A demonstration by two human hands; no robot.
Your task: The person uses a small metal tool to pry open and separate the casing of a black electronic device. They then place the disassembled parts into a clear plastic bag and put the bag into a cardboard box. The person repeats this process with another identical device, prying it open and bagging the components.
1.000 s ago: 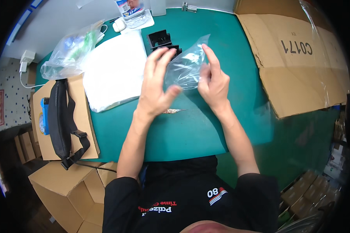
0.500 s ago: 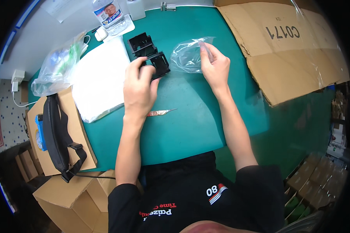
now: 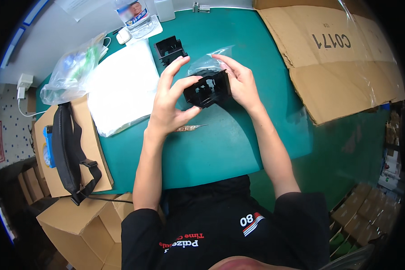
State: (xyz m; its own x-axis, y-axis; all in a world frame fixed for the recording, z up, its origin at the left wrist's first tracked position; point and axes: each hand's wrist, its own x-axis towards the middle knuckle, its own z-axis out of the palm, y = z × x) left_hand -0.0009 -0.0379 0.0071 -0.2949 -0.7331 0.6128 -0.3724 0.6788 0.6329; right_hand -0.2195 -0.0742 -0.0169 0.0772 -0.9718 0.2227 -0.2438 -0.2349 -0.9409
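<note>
Between my two hands is a black plastic housing [image 3: 207, 92] with a square opening, tilted above the table. My left hand [image 3: 168, 101] grips its left side between thumb and a finger, with the index finger stretched out. My right hand [image 3: 242, 83] is closed on a clear plastic bag [image 3: 211, 61], its fingers beside the housing's right edge. The bag's mouth lies behind the housing and is partly hidden. A second black plastic housing [image 3: 170, 50] stands on the table beyond my left fingertips. Near my left wrist lies a small tool with a thin metal tip and brown handle [image 3: 187, 128].
White sheeting [image 3: 121, 87] lies left on the green table [image 3: 220, 148], beside a filled clear bag [image 3: 74, 67]. A bottle [image 3: 137, 20] stands at the back. Flattened cardboard [image 3: 328, 67] covers the right side. A black belt bag [image 3: 68, 153] rests on cardboard at left.
My left hand has picked up the nearer black housing and brought it right, to the bag. My right hand with the bag has shifted slightly left and nearer.
</note>
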